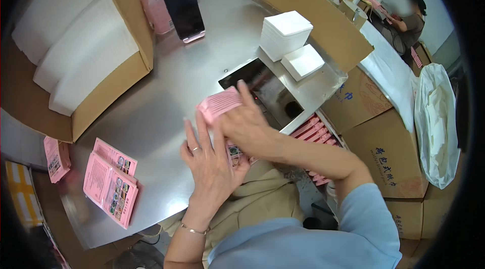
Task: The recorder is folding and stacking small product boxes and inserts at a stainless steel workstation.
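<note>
My right hand (243, 123) reaches across from the right, partly smeared by motion. Its fingers are closed round a pink printed packet (219, 103), with one finger stretched along the packet's far side. My left hand (211, 164), with a ring and a bracelet, lies over the metal tabletop with its fingers stretched out towards the same packet. Beside its thumb shows pink printed paper with small pictures (234, 153), mostly covered by both hands. Whether this paper belongs to the upper packet is hidden.
Beyond my hands is a rectangular opening (242, 78) in the metal table (166, 102). Stacks of white napkins (285, 34) stand behind it. Pink printed sheets (109, 183) lie at the left. A phone (183, 11) stands at the back, near an open carton (108, 89). Another person sits far right.
</note>
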The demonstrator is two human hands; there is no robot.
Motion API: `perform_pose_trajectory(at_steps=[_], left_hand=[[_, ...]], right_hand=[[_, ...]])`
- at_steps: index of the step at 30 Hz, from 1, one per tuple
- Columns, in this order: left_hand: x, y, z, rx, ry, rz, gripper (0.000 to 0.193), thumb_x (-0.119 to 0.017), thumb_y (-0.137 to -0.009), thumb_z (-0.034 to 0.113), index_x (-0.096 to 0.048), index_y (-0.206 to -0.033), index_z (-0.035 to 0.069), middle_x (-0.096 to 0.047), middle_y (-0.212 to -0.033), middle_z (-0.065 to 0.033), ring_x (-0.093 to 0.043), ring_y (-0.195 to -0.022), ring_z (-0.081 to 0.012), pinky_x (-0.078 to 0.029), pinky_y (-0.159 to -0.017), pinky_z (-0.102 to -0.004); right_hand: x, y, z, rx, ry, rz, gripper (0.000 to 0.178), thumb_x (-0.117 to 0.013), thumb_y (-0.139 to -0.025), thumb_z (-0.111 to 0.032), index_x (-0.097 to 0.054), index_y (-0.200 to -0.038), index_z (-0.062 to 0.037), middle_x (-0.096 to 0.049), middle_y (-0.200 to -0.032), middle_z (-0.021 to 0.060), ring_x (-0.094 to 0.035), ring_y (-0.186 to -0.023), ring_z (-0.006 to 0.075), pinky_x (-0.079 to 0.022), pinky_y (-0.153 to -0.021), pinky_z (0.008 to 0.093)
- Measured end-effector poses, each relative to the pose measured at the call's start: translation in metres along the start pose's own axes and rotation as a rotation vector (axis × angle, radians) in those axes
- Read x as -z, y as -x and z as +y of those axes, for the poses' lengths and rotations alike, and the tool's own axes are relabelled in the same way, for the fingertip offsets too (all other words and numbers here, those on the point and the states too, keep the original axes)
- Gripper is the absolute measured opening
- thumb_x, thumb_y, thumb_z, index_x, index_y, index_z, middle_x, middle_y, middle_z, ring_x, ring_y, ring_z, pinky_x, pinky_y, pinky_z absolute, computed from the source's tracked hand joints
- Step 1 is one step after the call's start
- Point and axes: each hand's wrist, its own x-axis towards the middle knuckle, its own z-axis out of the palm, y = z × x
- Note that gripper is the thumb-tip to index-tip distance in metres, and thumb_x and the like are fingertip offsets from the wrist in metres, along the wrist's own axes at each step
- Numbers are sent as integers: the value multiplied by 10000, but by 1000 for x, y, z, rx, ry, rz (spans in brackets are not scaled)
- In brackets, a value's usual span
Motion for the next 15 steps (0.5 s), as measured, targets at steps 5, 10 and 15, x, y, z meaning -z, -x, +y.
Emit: perform_pose_trajectory(at_steps=[5,10,15], left_hand=[[11,9,-19,45,-178,-117,783,-764,-733,399,-517,-1389,51,-423,-1471,-247,-331,-1375,-513,-313,-1000,-590],[7,7,-1,80,-207,-39,570,-726,-802,451,-638,-1312,211,-500,-1310,-173,-453,-1113,-380,-326,-932,-498],[10,3,-5,-23,-230,-8,548,-760,-793,395,-653,-1240,97,-541,-1226,-197,-491,-1054,-366,-392,-891,-505]], right_hand=[[36,21,-19,-123,-225,67,468,-734,-736,-105,-614,-1173,12,-663,-1109,195,-657,-1087,366,-470,-1020,509],[43,46,113,-615,561,273,243,-697,-879,-220,-679,-1000,-10,-602,-939,126,-558,-979,292,-426,-833,464],[29,59,134,-596,255,406,136,-682,-890,-179,-700,-862,-47,-564,-887,106,-550,-936,286,-438,-785,435]])
